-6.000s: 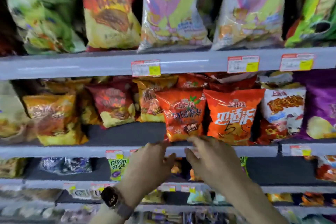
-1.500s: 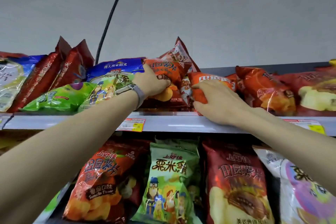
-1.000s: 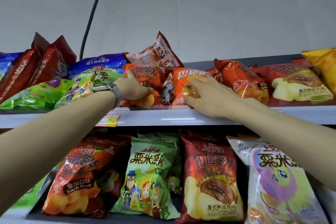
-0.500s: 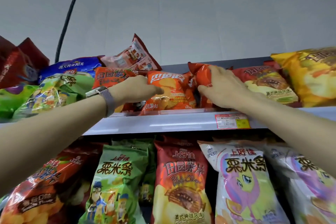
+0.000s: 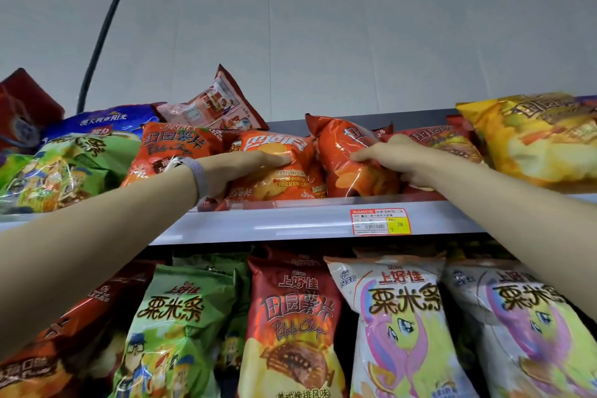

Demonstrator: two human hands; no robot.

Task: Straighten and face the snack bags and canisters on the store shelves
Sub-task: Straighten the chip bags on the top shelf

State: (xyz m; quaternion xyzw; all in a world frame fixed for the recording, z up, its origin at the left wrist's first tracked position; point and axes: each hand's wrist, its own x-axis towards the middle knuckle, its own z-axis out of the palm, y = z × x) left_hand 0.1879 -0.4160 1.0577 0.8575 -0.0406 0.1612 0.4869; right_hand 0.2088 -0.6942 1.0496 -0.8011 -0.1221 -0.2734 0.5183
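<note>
On the top shelf [image 5: 290, 223] an orange chicken-flavour chip bag [image 5: 284, 178] stands facing out. My left hand [image 5: 239, 168], a watch on its wrist, lies on the bag's left face with straight fingers. To its right a shiny red-orange chip bag [image 5: 342, 145] stands slightly turned. My right hand [image 5: 397, 158] grips that bag's right side, fingers across the front and thumb curled underneath. An orange tomato chip bag [image 5: 168, 145] leans just left of my left wrist.
Green [image 5: 64, 168] and blue [image 5: 103, 119] bags lie at the left, a pale red bag [image 5: 219, 103] behind, a yellow bag [image 5: 536, 142] at the right. A price tag [image 5: 380, 221] sits on the shelf edge. Large bags fill the lower shelf [image 5: 290, 317]. A black cable [image 5: 103, 29] runs up the wall.
Both hands have moved one bag to the right: the left from the tomato bag to the orange chicken bag, the right from that bag to the red-orange one. The view has shifted right.
</note>
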